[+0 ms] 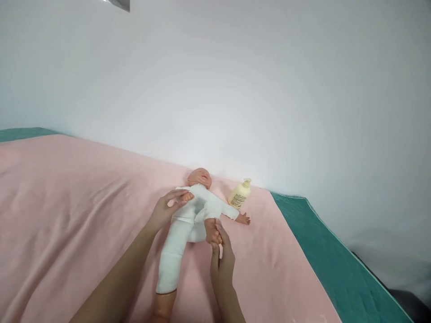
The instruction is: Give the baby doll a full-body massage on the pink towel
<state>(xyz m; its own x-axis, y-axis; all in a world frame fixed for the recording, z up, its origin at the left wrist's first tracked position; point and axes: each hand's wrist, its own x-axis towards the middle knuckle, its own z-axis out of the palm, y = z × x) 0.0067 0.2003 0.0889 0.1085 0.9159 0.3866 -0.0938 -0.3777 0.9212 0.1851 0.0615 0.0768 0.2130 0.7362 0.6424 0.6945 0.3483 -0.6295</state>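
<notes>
A baby doll [175, 235] in white clothing lies on its back on a pink blanket [262, 260], its head toward the wall. Over the doll's chest, my left hand [166, 208] pinches one small doll hand [187, 196] between thumb and fingers. The fingers of my right hand [224, 253] are closed around a bare doll foot [213, 232], with that leg bent up toward the body. The doll's other leg stretches toward me, and its other arm lies out to the right.
A pale yellow pump bottle [239, 195] stands just beyond the doll's outstretched arm. Green fabric [313, 229] shows past the blanket's right edge and at the far left. A white wall [215, 89] rises directly behind the doll's head.
</notes>
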